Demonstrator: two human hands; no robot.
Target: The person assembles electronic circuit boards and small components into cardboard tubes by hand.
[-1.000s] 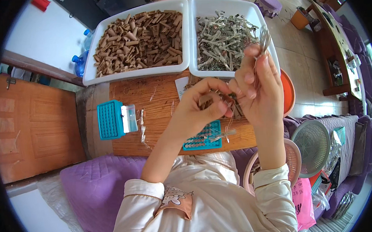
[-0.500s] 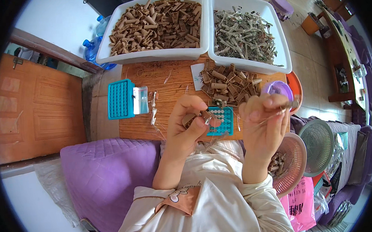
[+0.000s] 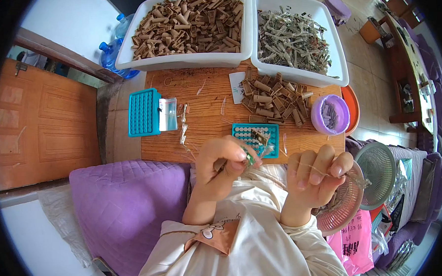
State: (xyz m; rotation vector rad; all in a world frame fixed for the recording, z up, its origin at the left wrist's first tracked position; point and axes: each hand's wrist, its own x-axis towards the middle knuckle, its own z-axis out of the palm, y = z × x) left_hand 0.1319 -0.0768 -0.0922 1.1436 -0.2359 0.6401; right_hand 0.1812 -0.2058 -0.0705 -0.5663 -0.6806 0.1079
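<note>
Close in front of my chest, my left hand (image 3: 221, 163) is closed in a pinch on a small green circuit board (image 3: 250, 159). Part of the board is hidden by the fingers. To its right, my right hand (image 3: 315, 176) has its fingers curled round thin wires (image 3: 308, 166). A clear, frayed-looking bundle end (image 3: 363, 183) sticks out past that hand. Just beyond both hands lies a teal tray (image 3: 277, 141) with rows of round white pieces. On this tray rests an open brown casing (image 3: 259, 136) with something wiry beside it.
Loose brown casings (image 3: 273, 98) are heaped on the wooden table (image 3: 205, 106). Behind them stand white bins of casings (image 3: 186, 28) and wired parts (image 3: 295, 41). A purple tub (image 3: 317, 121) sits right, a second teal tray (image 3: 143, 112) left. Baskets (image 3: 354, 206) stand beside my right arm.
Both hands have come down toward my body, uncovering the teal tray and the purple tub. The green board now shows at the left fingertips, and the brown casing seen there earlier is mostly hidden.
</note>
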